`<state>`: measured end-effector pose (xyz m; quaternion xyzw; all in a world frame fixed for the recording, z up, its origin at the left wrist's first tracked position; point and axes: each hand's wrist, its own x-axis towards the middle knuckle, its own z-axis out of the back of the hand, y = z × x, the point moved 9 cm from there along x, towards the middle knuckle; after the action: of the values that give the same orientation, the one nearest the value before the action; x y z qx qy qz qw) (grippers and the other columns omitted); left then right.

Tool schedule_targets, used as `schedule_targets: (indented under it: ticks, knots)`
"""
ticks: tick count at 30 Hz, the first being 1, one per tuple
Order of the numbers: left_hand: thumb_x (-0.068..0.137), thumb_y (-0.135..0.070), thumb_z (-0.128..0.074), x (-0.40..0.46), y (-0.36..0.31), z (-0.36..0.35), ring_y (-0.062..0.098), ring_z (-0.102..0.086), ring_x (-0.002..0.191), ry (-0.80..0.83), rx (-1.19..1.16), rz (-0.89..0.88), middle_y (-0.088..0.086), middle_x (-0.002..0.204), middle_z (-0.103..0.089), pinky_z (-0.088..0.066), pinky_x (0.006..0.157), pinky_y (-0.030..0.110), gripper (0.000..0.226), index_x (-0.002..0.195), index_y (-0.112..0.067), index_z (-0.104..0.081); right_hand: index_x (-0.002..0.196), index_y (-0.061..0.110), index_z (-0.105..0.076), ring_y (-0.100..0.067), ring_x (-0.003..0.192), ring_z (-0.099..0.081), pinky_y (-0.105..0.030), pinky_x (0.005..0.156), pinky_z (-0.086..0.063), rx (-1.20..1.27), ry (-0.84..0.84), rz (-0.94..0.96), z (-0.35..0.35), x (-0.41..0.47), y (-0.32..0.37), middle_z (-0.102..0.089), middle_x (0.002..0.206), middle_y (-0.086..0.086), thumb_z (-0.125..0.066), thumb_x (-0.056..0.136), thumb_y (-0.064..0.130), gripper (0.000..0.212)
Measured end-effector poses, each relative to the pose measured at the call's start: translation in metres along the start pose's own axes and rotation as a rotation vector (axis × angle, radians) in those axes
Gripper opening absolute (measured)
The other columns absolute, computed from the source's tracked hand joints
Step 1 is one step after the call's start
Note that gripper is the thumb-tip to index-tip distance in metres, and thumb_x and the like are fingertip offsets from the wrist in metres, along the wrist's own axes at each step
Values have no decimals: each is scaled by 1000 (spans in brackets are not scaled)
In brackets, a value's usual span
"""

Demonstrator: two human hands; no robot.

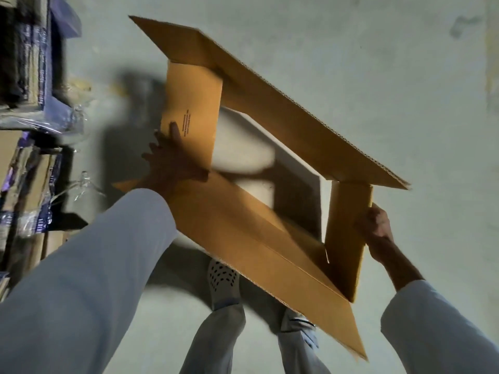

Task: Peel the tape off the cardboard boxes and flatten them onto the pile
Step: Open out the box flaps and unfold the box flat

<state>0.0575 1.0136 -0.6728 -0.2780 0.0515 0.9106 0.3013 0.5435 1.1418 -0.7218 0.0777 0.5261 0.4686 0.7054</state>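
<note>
The cardboard box [270,147], open at both ends with flaps splayed, is held above the floor [351,49], long axis running far-left to near-right. The left hand [172,160] grips its left flap, thumb on top. The right hand [376,225] clasps its right flap.

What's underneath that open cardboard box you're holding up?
Through the open cardboard box shows bare concrete floor. Below its near flap, a white shoe shows; the other foot is mostly covered.
</note>
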Motion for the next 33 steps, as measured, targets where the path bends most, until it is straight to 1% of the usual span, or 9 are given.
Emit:
schedule_targets:
  ticks: [3, 7, 11, 15, 19, 22, 27, 31, 33]
  knots:
    - [68, -41, -86, 0, 2, -17, 52, -9, 144, 97, -75, -36, 23, 160, 15, -24, 112, 61, 138, 154, -22, 20, 123, 5, -55, -38, 102, -63, -43, 72, -59, -6, 46, -34, -5, 10, -5, -64, 104, -12, -57, 97, -2, 28]
    - [86, -44, -57, 3, 10, 33, 28, -58, 106, -139, -541, -201, 29, 130, -55, -48, 91, 47, 73, 148, -10, -38, 153, 38, -23, -27, 119, -55, -55, 87, -59, -1, 87, 50, -11, 11, 3, -50, 141, -5, -59, 93, 18, 73]
    - [96, -14, -58, 29, 76, 85, 42, -62, 102, -369, -551, 162, 40, 111, -60, -46, 85, 48, 35, 118, 13, -59, 148, 49, -25, -31, 122, -54, -61, 89, -56, -197, 127, 31, -21, 7, 1, -50, 139, -5, -58, 93, -6, 85]
    - [83, -56, -66, 17, 108, 30, 32, -66, 98, 39, -752, 424, 11, 114, -67, -51, 89, 56, 64, 125, -9, -54, 152, 33, -26, -42, 135, -37, -61, 92, -53, -579, 116, 91, -35, 10, 9, -30, 154, -11, -72, 83, -2, 89]
    - [96, -51, -53, -8, 80, -24, 34, -59, 111, 348, -1086, 438, 14, 122, -59, -50, 85, 60, 48, 137, -27, -44, 148, 14, -32, -35, 151, -9, -67, 105, -35, -1009, 9, 234, -25, 4, 42, -21, 160, -9, -81, 78, 44, 91]
    - [104, -45, -39, -11, 67, -48, 36, -55, 122, 370, -1359, 414, 13, 132, -57, -54, 76, 61, 46, 144, -24, -41, 133, 9, -58, -32, 143, -31, -58, 110, -35, -1040, -68, 303, -13, -8, 86, -42, 150, -11, -72, 80, 62, 76]
    - [108, -33, -31, -51, 29, -83, 28, -52, 115, 281, -1517, 494, 2, 134, -53, -55, 66, 52, 35, 136, -25, -49, 129, 13, -58, -37, 103, -65, -39, 86, -49, -861, 99, 353, -30, -20, 127, -68, 107, -9, -66, 92, 48, 52]
    - [107, -19, -33, -110, -15, -140, 40, -63, 107, 605, -1452, 493, 14, 131, -53, -59, 65, 51, 34, 136, -10, -48, 128, 14, -57, -29, 115, -57, -42, 96, -49, -839, 441, 139, -63, -19, 102, -59, 132, -13, -62, 99, 16, 30]
    - [104, -2, -33, -120, -31, -146, 33, -67, 95, 552, -1470, 487, 19, 120, -59, -60, 56, 36, 33, 132, -3, -51, 146, 20, -42, -22, 119, -54, -42, 101, -48, -738, 611, 8, -86, -27, 86, -54, 141, -9, -58, 98, 5, 53]
